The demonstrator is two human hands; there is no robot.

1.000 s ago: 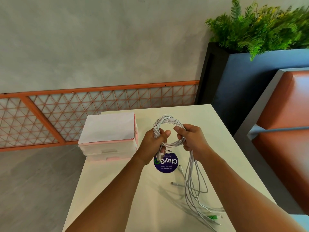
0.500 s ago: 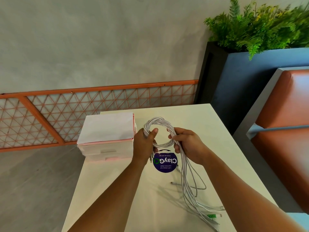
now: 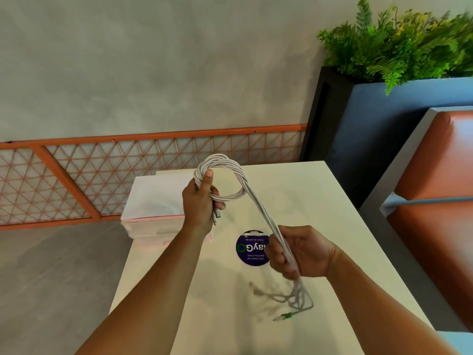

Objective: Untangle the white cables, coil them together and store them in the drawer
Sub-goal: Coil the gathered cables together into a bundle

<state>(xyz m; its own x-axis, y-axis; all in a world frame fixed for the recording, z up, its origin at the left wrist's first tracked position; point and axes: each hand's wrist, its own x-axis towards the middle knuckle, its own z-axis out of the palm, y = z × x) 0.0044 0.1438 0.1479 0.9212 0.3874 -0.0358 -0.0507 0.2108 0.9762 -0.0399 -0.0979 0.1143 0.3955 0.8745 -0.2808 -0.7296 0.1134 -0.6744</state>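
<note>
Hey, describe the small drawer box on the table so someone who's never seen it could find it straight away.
Start at the cream table in front of the orange lattice railing. At its far left corner, partly behind the left hand, sits the drawer box. It is the only boxy thing on the table: white top, pink trim, unlike the flat round purple sticker.

White cables smooth plastic sheath; table matt cream; drawer box translucent plastic; sticker glossy.

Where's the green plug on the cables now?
Head view, lower right of centre: the green plug lies on the table below the right hand, at the loose end of the white cables.
</note>
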